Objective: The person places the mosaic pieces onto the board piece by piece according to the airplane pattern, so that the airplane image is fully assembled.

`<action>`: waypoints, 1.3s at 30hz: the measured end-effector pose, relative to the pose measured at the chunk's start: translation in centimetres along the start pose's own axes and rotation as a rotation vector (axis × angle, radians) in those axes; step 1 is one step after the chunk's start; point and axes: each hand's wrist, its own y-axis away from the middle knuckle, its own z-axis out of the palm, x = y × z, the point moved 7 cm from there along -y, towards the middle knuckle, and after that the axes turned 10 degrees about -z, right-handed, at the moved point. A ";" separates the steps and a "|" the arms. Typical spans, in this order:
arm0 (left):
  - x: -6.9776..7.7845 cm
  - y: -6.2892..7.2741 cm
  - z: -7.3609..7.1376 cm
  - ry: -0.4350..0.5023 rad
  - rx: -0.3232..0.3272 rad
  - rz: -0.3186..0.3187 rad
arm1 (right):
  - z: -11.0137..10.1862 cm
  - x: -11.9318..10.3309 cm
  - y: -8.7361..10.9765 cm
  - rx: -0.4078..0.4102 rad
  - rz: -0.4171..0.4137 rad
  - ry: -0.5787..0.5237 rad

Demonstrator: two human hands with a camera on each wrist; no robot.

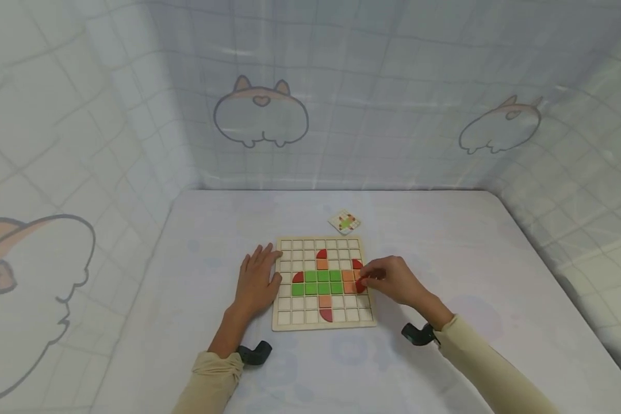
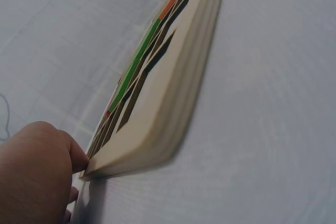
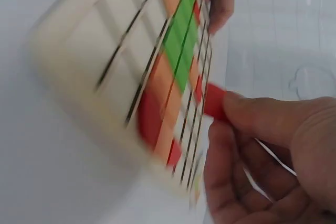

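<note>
A square wooden grid board (image 1: 287,316) lies flat on the table, with green, orange and red tiles set in its cells. My right hand (image 1: 393,280) is over the board's right edge. Between its thumb and index finger it pinches a red tile (image 3: 214,100), raised off the board in the right wrist view. Below those fingertips a red quarter-round tile (image 3: 149,119) sits beside orange tiles (image 3: 161,72). Fingers extended, my left hand (image 1: 257,282) rests at the board's left edge; its thumb touches the rim in the left wrist view.
A small pattern card (image 1: 345,222) showing a similar coloured figure lies just behind the board. Pale sheets with cartoon drawings hang at the back and sides. Dark wrist mounts (image 1: 418,334) sit below both hands.
</note>
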 end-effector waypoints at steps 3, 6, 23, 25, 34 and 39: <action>0.2 0.0 0.1 0.007 0.000 -0.001 | 1.1 -0.9 -2.0 -0.014 -0.030 -0.077; 0.3 -0.1 0.4 0.002 -0.003 -0.002 | 2.3 -1.6 -3.9 -0.036 -0.083 -0.134; 0.9 0.1 -0.1 0.010 0.022 0.069 | 10.8 -5.3 -10.5 -0.286 -0.234 -0.087; 0.9 0.1 0.0 0.014 0.025 0.077 | 11.2 -5.6 -10.6 -0.294 -0.242 -0.059; 0.8 0.0 0.1 0.006 0.016 0.073 | 12.0 -5.9 -9.9 -0.297 -0.383 0.265; 0.8 0.0 0.0 0.012 0.003 0.068 | 11.7 -5.6 -9.3 -0.282 -0.387 0.297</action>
